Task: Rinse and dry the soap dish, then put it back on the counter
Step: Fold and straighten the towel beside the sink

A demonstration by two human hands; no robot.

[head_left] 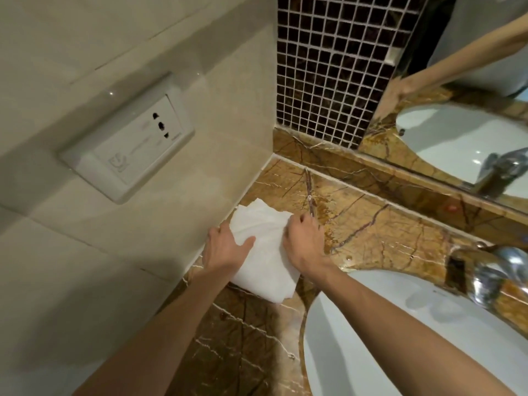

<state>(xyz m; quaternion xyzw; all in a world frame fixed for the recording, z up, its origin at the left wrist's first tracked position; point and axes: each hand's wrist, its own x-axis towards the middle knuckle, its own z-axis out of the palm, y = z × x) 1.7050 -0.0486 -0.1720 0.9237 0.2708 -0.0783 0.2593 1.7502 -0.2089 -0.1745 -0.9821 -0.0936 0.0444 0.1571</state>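
Note:
A white folded towel [263, 252] lies on the brown marble counter [371, 224] in the corner by the left wall. My left hand [225, 247] presses flat on the towel's left side, thumb spread across the cloth. My right hand [303, 241] rests on the towel's right edge with its fingers curled around the cloth. No soap dish shows anywhere; whether it is under the towel I cannot tell.
A white oval sink basin [385, 338] lies at the right front, with a chrome tap [497, 272] at its far right. A wall socket plate [128, 155] sits on the beige tiled left wall. Dark mosaic tiles [331, 67] and a mirror [463, 95] back the counter.

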